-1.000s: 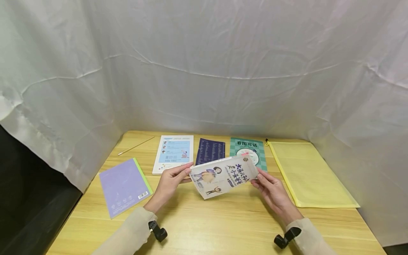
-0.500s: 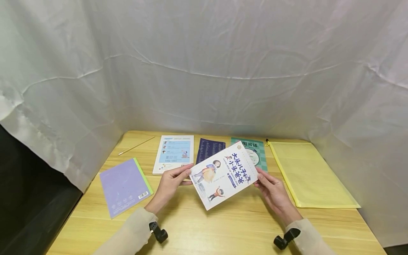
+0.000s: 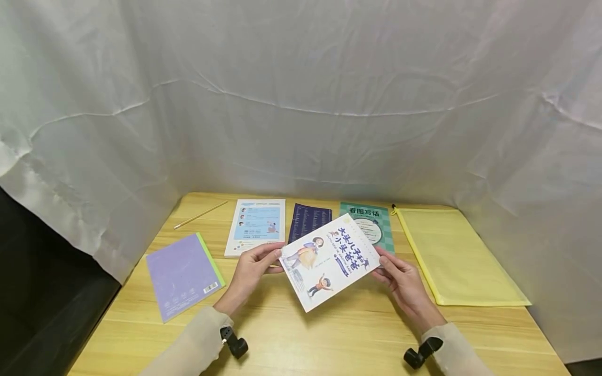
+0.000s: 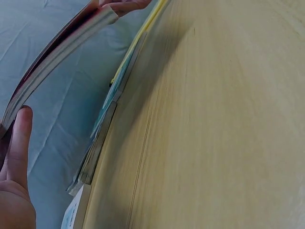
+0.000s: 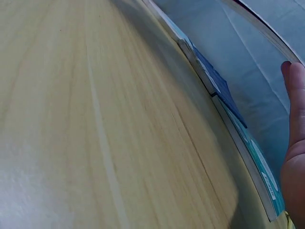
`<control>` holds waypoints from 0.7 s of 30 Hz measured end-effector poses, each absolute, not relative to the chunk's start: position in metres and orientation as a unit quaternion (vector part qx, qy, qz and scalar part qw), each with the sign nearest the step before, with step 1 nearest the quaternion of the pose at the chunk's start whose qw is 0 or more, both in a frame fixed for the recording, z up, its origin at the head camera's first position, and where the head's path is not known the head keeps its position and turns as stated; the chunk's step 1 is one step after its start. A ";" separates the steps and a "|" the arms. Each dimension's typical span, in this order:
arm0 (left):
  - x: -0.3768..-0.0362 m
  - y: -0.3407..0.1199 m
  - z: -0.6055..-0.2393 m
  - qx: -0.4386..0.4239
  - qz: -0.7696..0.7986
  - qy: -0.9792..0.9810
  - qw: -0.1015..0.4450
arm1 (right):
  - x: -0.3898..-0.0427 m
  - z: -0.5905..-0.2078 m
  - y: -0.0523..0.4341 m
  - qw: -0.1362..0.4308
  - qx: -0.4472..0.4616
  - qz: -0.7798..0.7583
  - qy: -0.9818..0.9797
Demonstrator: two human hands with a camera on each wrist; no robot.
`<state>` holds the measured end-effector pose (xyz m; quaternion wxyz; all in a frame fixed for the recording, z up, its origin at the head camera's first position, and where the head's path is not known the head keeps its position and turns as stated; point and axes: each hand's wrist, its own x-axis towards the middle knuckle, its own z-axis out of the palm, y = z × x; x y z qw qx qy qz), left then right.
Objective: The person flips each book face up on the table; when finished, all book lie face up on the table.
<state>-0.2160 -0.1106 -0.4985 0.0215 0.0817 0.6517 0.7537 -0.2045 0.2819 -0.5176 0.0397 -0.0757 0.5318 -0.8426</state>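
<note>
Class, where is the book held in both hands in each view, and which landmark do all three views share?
Head: held book, lower centre, between left hand and right hand.
Left wrist: upper left, seen edge-on.
Right wrist: only an edge, upper right.
Shared landmark: green book.

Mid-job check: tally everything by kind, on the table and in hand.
Books or notebooks: 5 (held white book, blue-and-white book, dark blue book, green book, purple notebook)
Zip pouches: 1 (yellow pouch)
Sticks: 1 (thin stick, possibly a pencil)
Total: 7
</note>
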 end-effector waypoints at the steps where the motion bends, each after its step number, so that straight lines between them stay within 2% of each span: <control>1: -0.216 -0.111 -0.499 0.078 0.753 0.653 0.021 | -0.204 -0.517 0.282 0.042 -0.075 -0.840 0.535; 12: -0.215 -0.111 -0.500 0.056 0.753 0.655 0.028 | -0.204 -0.520 0.283 0.057 -0.064 -0.815 0.574; 21: -0.213 -0.111 -0.501 0.074 0.744 0.661 0.067 | -0.204 -0.522 0.281 0.081 -0.097 -0.832 0.540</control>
